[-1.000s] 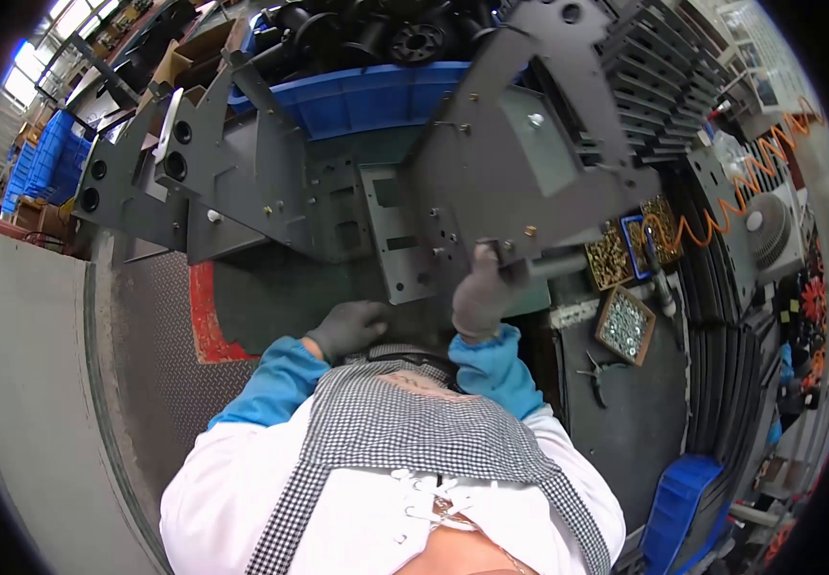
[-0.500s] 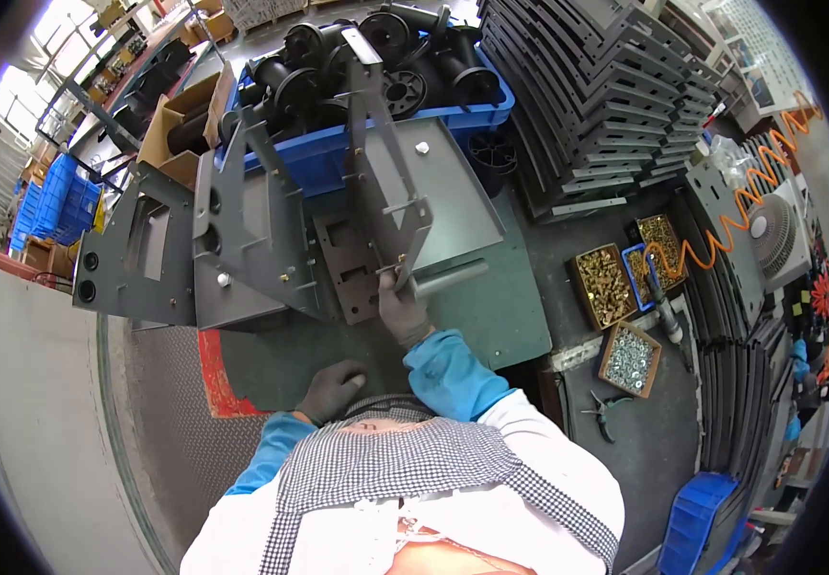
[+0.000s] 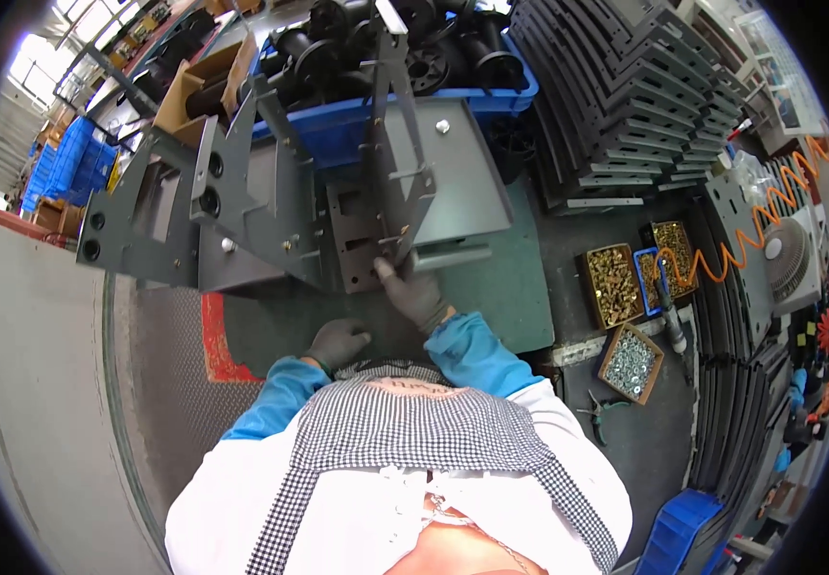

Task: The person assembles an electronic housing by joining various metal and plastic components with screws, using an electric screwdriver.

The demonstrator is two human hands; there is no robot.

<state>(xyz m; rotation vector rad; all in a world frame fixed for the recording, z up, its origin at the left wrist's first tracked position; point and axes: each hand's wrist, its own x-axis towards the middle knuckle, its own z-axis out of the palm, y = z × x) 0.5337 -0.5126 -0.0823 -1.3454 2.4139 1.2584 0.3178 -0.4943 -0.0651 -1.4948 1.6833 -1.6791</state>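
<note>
My right hand [image 3: 416, 295], in a dark grey glove, is at the lower end of a grey metal bracket [image 3: 401, 163] with a pale panel and pins. One finger or thumb stretches out beside the bracket's foot; the other fingers are partly hidden under its edge. The hand looks open. Left of it lies a flat brown-grey plate with cutouts [image 3: 357, 270]. My left hand [image 3: 338, 343], gloved too, rests at the green work surface's near edge, loosely open with its thumb out and nothing visible in it. Two similar brackets, one in the middle [image 3: 259, 206] and one farther left [image 3: 136, 225], stand alongside.
A blue crate [image 3: 342, 144] of black spools stands behind the brackets. Stacked dark metal frames [image 3: 615, 115] rise at the far right. Boxes of brass fasteners [image 3: 612, 287] and silver nuts [image 3: 631, 364], a power driver [image 3: 671, 326] on an orange coiled hose and pliers [image 3: 599, 418] lie right.
My right hand has slid slightly down from the bracket's foot, and its fingers have spread. My left hand stays near the front edge. The whole view has shifted a little.
</note>
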